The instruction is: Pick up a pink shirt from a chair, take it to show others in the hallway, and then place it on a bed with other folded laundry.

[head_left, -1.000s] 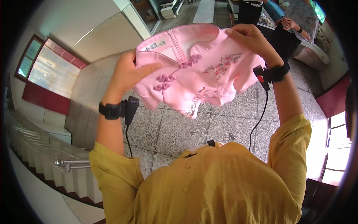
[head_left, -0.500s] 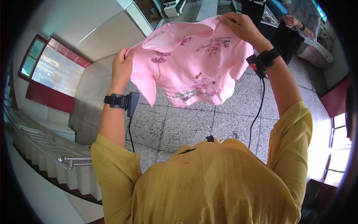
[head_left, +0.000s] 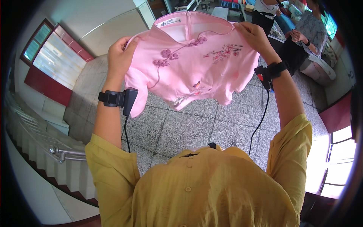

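A pink short-sleeved blouse [head_left: 189, 72] with printed flowers and purple knot fastenings hangs spread in the air in front of me. My left hand [head_left: 121, 56] grips its left shoulder, thumb on top of the cloth. At the opposite shoulder, close to the collar, my right hand [head_left: 254, 37] pinches the fabric. The neckline gapes between the two hands and shows the inside back with a white label [head_left: 168, 22]. Its lower hem droops in folds above the floor. Each of my wrists wears a black strap with a small cabled device.
Grey speckled tiles [head_left: 185, 130] make up the floor below. A staircase with a metal handrail [head_left: 68, 153] curves along the left. A person in a patterned top [head_left: 312, 30] sits at the far right, with another person [head_left: 264, 11] standing beside them.
The blouse's neckline has opened wider and now shows its label and back seam. Both hands have shifted a little, the left one upward, and the view has tilted slightly.
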`<state>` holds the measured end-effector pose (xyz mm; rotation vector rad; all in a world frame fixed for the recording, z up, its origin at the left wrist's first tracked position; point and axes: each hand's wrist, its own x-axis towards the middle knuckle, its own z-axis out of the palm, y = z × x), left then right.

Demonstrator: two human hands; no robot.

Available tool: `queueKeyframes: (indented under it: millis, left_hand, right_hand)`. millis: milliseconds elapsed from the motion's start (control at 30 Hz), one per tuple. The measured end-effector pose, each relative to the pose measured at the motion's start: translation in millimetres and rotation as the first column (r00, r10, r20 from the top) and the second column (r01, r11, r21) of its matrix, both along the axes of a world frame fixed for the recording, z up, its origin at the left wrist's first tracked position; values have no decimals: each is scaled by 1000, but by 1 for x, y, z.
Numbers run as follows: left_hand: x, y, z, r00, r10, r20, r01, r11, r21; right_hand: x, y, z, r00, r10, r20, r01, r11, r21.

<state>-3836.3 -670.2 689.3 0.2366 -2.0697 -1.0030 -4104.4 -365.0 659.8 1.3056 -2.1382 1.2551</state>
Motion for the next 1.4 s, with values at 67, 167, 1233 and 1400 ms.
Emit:
queueKeyframes:
  millis: [67, 167, 1233, 1400]
  left_hand:
    - [3, -2, 4, 1000, -21, 0, 21, 1000, -6]
    - [12, 0, 4, 1000, -6, 31, 5, 999, 37]
    - [-9, 44, -29, 770, -630, 100, 358, 556, 750]
    - [-18, 34, -36, 841, -519, 152, 247, 619, 746]
  right_hand:
    - [-1, 0, 0, 998, -16, 57, 15, 1000, 21]
    - [4, 1, -8, 999, 13, 49, -14, 1000, 19]
    - [-3, -1, -26, 960, 257, 109, -268, 959, 96]
    - [13, -7, -22, 610, 140, 780, -106, 990, -95]
